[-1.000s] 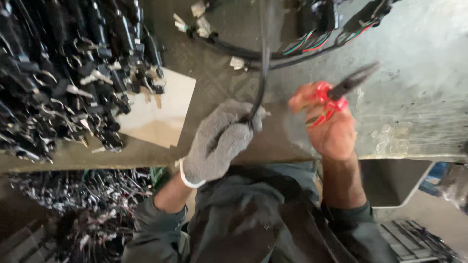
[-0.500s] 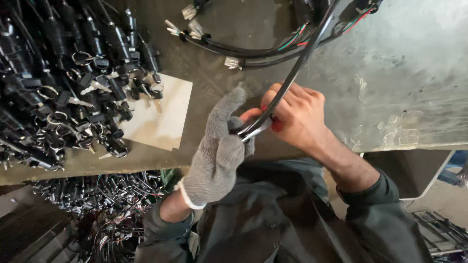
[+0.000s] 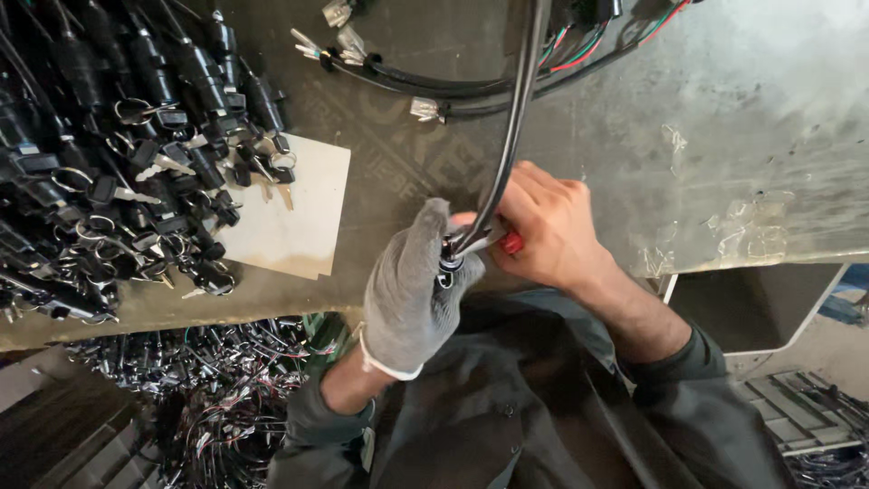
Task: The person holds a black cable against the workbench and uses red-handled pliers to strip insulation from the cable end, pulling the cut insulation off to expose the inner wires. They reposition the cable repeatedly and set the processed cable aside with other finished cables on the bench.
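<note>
Head view looks down at two hands meeting over a grey table [image 3: 724,118]. Left hand [image 3: 412,290], in a grey knit glove, is closed tight around the end of a thick black cable [image 3: 516,118]. That cable runs up and away across the table. Right hand [image 3: 548,226] is bare and curled shut around red-handled pliers [image 3: 512,242], right beside the cable end. I think the pliers are working on the cable tip. Any next squeeze needs a steady grip and a careful aim. A big heap of black key switches [image 3: 118,163] lies well to the left.
</note>
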